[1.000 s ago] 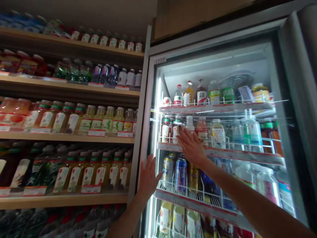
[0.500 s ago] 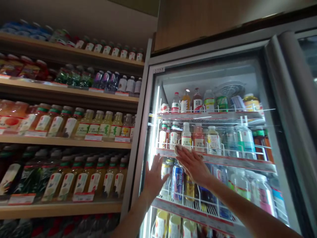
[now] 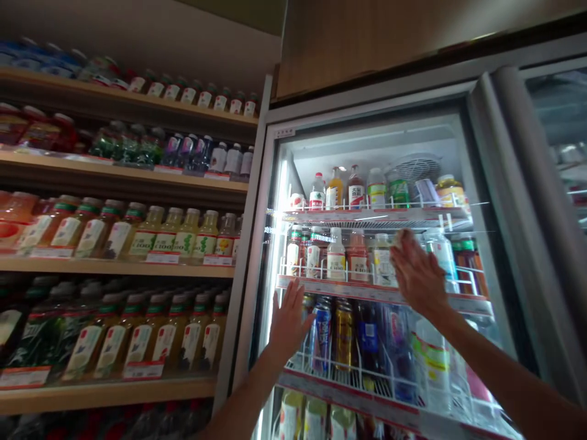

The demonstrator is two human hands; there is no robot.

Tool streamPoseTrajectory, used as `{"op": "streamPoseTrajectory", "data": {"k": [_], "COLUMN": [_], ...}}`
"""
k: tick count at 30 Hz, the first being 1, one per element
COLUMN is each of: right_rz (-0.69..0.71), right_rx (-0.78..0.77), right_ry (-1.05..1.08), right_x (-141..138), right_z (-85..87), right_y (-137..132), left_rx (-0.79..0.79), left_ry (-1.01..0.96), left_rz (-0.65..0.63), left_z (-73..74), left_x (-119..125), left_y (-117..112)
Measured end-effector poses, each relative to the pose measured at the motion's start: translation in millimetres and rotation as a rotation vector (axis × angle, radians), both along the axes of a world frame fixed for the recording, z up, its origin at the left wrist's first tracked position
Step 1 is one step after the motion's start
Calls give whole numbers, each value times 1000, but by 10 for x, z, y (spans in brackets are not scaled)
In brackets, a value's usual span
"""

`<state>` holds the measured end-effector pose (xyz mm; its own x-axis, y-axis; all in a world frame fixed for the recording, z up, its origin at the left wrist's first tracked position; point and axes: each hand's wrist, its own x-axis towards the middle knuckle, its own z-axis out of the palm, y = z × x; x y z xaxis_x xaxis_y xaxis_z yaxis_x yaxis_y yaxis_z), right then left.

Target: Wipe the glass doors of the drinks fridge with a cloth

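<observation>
Wooden shelves, shadowed wall above

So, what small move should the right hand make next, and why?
I'd perhaps slide the right hand gently rightward along the glass door: it seems flat against the glass, a pale cloth-like thing shows under its fingers, and more glass lies to its right.

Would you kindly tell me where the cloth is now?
In the head view, right of centre, the cloth is under the right hand, at the glass door.
</observation>
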<state>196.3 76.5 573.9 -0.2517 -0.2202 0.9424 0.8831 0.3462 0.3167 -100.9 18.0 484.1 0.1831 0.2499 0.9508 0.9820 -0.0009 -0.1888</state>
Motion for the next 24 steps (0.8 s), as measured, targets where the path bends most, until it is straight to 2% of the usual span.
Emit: {"op": "streamPoseTrajectory", "data": {"k": [2, 4, 7, 10, 13, 15, 17, 20, 22, 24], "right_rz": [48, 117, 233, 363, 488, 498, 410, 158, 20, -52], "right_rx": [23, -31, -196, -273, -281, -256, -188, -72, -47, -48], "right_ry": [127, 106, 22, 23, -41, -46, 7, 92, 78, 27], "right_x": [90, -11, -330, -529, -472, -301, -51, 354, 545, 631], "right_z": [70, 45, -109, -243, -266, -203, -90, 82, 137, 136], "right_y": [31, 10, -84, -188, -253, -247, -194, -66, 6, 47], "left_rx": [13, 35, 56, 48, 78, 140, 196, 237, 268, 320], "left_ry": [-21, -26, 20, 44, 2, 7, 55, 68, -45, -248], "left_rz": [-22, -82, -228, -354, -368, -338, -311, -261, -217, -174], "left_z": [22, 105, 316, 517, 607, 613, 616, 710, 858, 1040], "left_x": [72, 244, 664, 1139, 1507, 1614, 1552, 1126, 745, 481], "left_y": [-9, -23, -25, 49, 223, 355, 448, 472, 441, 416]}}
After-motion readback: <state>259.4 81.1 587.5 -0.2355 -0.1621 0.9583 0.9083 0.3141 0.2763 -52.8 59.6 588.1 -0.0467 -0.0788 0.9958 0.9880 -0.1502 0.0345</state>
